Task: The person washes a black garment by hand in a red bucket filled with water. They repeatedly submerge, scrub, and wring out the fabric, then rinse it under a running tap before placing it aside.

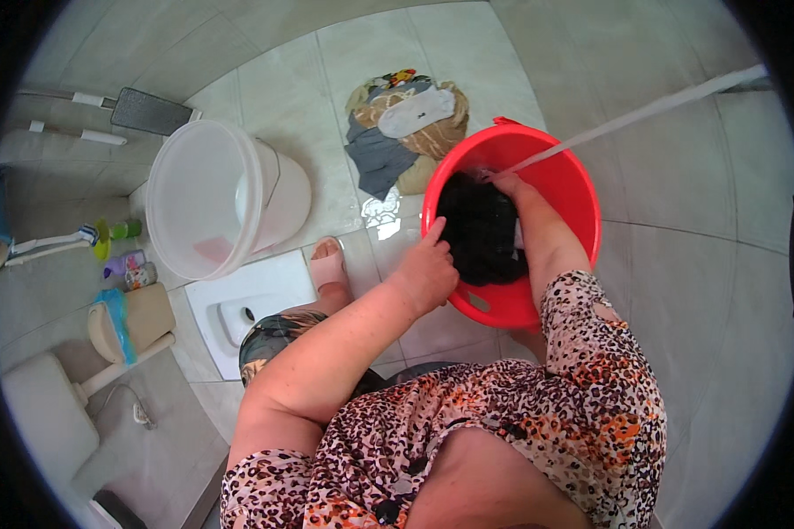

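Note:
A red bucket (582,212) stands in front of me, tilted toward me in this view. Inside it lies a bunched black cloth (485,234), with something pale at its edge. My left hand (426,271) is at the bucket's near left rim, its index finger extended and the others curled over the edge beside the cloth. My right hand (508,183) reaches into the bucket at the cloth's far side; its fingertips are partly hidden. A long whitish strip (644,115), a hose or a water stream, runs from the upper right down to that hand.
Beyond the bucket, a heap of clothes (406,132) lies on wet tiles. At the left are a large white bucket (278,198), a squat toilet (238,309) and a beige bin (141,322). Brushes (53,242) hang along the left wall. My sandalled foot (328,269) is beside the toilet.

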A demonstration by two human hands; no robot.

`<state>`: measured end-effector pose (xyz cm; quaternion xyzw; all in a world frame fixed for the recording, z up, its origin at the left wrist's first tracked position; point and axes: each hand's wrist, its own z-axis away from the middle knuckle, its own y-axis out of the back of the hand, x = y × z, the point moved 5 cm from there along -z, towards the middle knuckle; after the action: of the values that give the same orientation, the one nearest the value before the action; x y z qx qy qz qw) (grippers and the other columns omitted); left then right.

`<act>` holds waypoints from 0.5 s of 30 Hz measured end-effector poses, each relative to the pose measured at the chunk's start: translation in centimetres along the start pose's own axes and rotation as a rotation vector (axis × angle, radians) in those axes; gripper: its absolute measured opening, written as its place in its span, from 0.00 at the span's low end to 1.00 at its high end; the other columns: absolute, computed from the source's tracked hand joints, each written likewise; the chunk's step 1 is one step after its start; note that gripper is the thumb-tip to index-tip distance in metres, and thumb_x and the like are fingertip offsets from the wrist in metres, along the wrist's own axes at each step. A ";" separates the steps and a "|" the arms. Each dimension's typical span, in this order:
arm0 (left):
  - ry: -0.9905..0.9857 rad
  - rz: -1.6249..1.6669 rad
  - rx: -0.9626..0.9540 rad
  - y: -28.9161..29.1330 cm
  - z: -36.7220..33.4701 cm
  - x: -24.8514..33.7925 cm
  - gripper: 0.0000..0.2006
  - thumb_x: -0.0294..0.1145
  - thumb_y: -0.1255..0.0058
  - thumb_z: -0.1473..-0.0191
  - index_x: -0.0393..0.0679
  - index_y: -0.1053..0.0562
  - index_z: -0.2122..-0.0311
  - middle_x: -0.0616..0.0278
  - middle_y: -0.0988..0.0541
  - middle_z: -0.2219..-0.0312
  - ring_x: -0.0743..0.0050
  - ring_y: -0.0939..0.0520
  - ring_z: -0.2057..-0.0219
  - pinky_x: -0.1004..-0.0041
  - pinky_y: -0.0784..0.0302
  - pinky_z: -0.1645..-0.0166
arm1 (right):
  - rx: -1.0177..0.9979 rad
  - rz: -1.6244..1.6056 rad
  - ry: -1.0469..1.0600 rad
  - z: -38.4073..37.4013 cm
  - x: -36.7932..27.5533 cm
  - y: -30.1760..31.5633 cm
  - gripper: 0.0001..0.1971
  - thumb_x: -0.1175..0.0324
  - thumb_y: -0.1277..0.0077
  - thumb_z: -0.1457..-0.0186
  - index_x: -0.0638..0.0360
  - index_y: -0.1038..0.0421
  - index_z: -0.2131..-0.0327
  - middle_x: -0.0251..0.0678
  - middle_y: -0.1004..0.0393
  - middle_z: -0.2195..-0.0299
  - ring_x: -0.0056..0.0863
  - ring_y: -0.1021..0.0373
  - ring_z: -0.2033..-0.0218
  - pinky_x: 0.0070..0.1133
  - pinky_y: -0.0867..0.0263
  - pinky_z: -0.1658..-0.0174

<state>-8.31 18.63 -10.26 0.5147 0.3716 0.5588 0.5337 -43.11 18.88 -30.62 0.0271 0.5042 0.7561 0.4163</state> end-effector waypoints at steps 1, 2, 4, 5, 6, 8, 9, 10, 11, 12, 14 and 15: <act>0.021 0.021 -0.007 -0.7 0.3 -0.3 0.14 0.48 0.42 0.58 0.52 0.19 0.68 0.71 0.19 0.69 0.70 0.25 0.56 0.50 0.61 0.32 | -0.092 -0.101 -0.023 -0.5 -2.1 -1.1 0.21 0.56 0.59 0.41 0.57 0.31 0.49 0.49 0.28 0.52 0.41 0.30 0.52 0.32 0.35 0.50; 0.028 0.053 0.002 0.3 0.9 0.0 0.14 0.47 0.43 0.58 0.52 0.19 0.68 0.71 0.19 0.69 0.70 0.25 0.56 0.50 0.61 0.32 | -0.167 -0.178 -0.041 -0.1 -3.9 -1.3 0.21 0.57 0.59 0.41 0.57 0.31 0.49 0.49 0.28 0.52 0.41 0.30 0.52 0.31 0.35 0.50; 0.041 0.049 0.008 0.0 1.1 0.1 0.13 0.47 0.43 0.57 0.53 0.19 0.68 0.71 0.20 0.69 0.71 0.25 0.56 0.50 0.61 0.32 | -0.268 -0.295 -0.060 0.4 -6.3 -1.7 0.21 0.57 0.60 0.41 0.57 0.31 0.49 0.48 0.28 0.52 0.40 0.30 0.52 0.31 0.35 0.49; 0.032 0.051 0.008 0.0 1.1 0.1 0.13 0.47 0.43 0.57 0.53 0.19 0.68 0.71 0.20 0.69 0.71 0.25 0.56 0.50 0.62 0.32 | -0.298 -0.334 -0.071 0.8 -6.9 -1.5 0.21 0.57 0.60 0.41 0.57 0.32 0.49 0.48 0.28 0.52 0.40 0.31 0.51 0.31 0.36 0.49; 0.022 0.052 0.007 0.0 1.1 0.1 0.13 0.47 0.43 0.57 0.53 0.19 0.68 0.71 0.20 0.69 0.71 0.25 0.56 0.49 0.62 0.33 | -0.326 -0.368 -0.077 1.2 -7.5 -1.5 0.21 0.58 0.60 0.41 0.57 0.32 0.49 0.47 0.28 0.52 0.39 0.31 0.51 0.31 0.36 0.49; 0.007 0.057 0.021 0.2 0.9 0.1 0.13 0.48 0.42 0.58 0.54 0.19 0.68 0.71 0.20 0.69 0.70 0.25 0.56 0.48 0.62 0.33 | -0.355 -0.399 -0.098 2.5 -8.3 -0.5 0.21 0.58 0.61 0.40 0.57 0.32 0.48 0.46 0.28 0.51 0.38 0.31 0.51 0.30 0.36 0.48; 0.004 0.058 0.022 0.1 0.9 0.2 0.14 0.48 0.42 0.58 0.54 0.19 0.68 0.71 0.20 0.69 0.70 0.25 0.55 0.48 0.62 0.33 | -0.370 -0.423 -0.102 2.9 -8.9 -0.6 0.21 0.59 0.61 0.40 0.57 0.32 0.48 0.46 0.28 0.51 0.38 0.31 0.51 0.30 0.37 0.48; 0.001 0.060 0.022 0.1 1.0 0.2 0.14 0.49 0.42 0.58 0.54 0.19 0.67 0.72 0.20 0.69 0.70 0.25 0.55 0.48 0.62 0.33 | -0.384 -0.443 -0.113 3.5 -9.4 -0.4 0.21 0.59 0.61 0.40 0.57 0.32 0.48 0.45 0.28 0.51 0.38 0.31 0.51 0.30 0.37 0.48; 0.002 0.057 0.031 0.0 0.9 0.3 0.14 0.49 0.42 0.59 0.54 0.19 0.69 0.71 0.20 0.70 0.69 0.25 0.56 0.47 0.62 0.33 | -0.386 -0.457 -0.119 4.4 -9.8 -0.3 0.21 0.59 0.62 0.40 0.57 0.32 0.48 0.45 0.28 0.51 0.37 0.31 0.50 0.30 0.37 0.48; 0.003 0.054 0.038 -0.1 1.0 0.2 0.14 0.49 0.41 0.61 0.54 0.19 0.70 0.71 0.21 0.71 0.69 0.26 0.56 0.47 0.61 0.33 | -0.375 -0.473 -0.122 5.3 -10.1 -0.2 0.21 0.60 0.62 0.40 0.57 0.32 0.48 0.45 0.28 0.51 0.37 0.31 0.50 0.29 0.37 0.47; 0.007 0.047 0.040 -0.3 0.8 0.2 0.14 0.49 0.40 0.62 0.54 0.20 0.71 0.70 0.21 0.72 0.68 0.26 0.57 0.46 0.60 0.34 | -0.326 -0.471 -0.133 7.6 -10.6 0.1 0.21 0.60 0.62 0.40 0.57 0.32 0.48 0.44 0.28 0.51 0.36 0.32 0.50 0.29 0.38 0.47; -0.032 0.028 0.042 0.1 0.1 0.4 0.14 0.50 0.40 0.62 0.54 0.19 0.71 0.70 0.21 0.72 0.68 0.26 0.57 0.46 0.60 0.34 | -0.129 -0.119 -0.244 6.1 -4.9 0.6 0.20 0.64 0.57 0.42 0.58 0.33 0.47 0.40 0.29 0.50 0.33 0.32 0.52 0.26 0.38 0.49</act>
<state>-8.22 18.97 -10.10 0.5397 0.3673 0.5500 0.5209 -37.46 20.11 -25.34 0.0617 0.4009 0.7521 0.5195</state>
